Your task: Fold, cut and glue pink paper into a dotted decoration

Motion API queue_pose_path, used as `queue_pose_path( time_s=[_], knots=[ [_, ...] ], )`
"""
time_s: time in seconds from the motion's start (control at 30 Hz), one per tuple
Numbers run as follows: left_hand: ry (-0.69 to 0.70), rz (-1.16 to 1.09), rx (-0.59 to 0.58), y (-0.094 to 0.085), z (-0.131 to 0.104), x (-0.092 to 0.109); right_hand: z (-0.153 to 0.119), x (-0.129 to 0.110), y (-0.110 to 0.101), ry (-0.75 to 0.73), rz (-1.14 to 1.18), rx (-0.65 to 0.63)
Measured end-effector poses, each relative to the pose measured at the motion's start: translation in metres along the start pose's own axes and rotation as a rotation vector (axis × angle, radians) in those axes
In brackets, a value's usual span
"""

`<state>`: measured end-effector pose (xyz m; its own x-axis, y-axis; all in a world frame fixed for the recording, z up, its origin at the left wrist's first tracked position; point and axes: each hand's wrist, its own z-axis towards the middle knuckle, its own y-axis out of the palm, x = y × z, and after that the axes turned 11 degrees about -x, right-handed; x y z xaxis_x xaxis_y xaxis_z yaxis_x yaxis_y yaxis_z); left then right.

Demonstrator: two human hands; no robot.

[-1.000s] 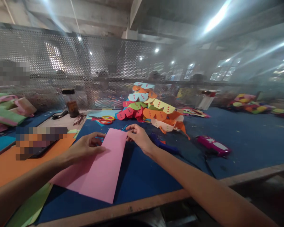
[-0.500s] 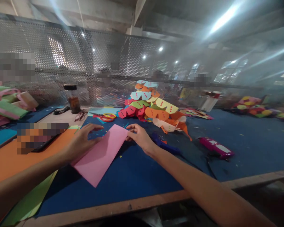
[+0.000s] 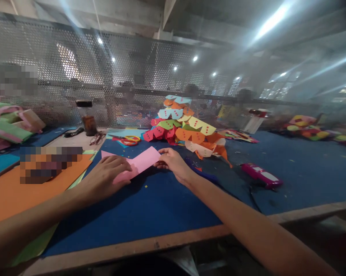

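Orange paper (image 3: 32, 194) lies left on the blue surface (image 3: 150, 214). The left hand (image 3: 111, 171), palm down with fingers extended, lies across the bent pink paper (image 3: 146, 160), back from the surface's front edge, probably steadying it. The right hand (image 3: 173, 164) pinches its right corner, seemingly to guide it. A magenta device (image 3: 261, 175) sits farther right, apart from both hands.

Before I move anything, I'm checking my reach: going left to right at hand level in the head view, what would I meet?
Orange sheet → pink paper → right hand → blue tool → magenta device. Left out: the left hand, since it overlaps the pink paper.
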<state>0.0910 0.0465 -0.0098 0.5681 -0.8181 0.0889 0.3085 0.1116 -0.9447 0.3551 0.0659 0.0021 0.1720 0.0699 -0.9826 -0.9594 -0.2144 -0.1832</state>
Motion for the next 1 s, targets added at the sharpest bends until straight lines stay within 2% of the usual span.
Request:
queue_pose_path(
  time_s=[0.13,0.23,0.37,0.47,0.6,0.77,1.0],
  knots=[
    [0.006,-0.077,-0.070,0.006,0.000,-0.006,0.000,0.007,0.000,-0.019,-0.195,-0.030],
    [0.011,-0.102,-0.082,0.009,0.000,-0.005,-0.004,0.008,0.000,-0.088,-0.415,0.042],
    [0.005,-0.113,-0.069,0.009,0.000,-0.004,-0.009,0.005,0.004,-0.255,-0.665,0.129],
    [0.006,-0.111,-0.063,0.012,0.001,-0.004,-0.009,0.006,0.013,-0.326,-0.776,0.010],
    [0.027,-0.089,-0.066,0.016,0.001,-0.003,-0.003,0.014,0.026,-0.327,-0.856,-0.153],
    [0.057,-0.048,-0.093,0.016,0.002,0.003,0.006,0.019,0.026,-0.271,-0.899,-0.202],
    [0.047,0.001,-0.126,0.014,0.006,0.007,0.007,0.015,0.025,-0.207,-0.905,-0.228]
  ],
)
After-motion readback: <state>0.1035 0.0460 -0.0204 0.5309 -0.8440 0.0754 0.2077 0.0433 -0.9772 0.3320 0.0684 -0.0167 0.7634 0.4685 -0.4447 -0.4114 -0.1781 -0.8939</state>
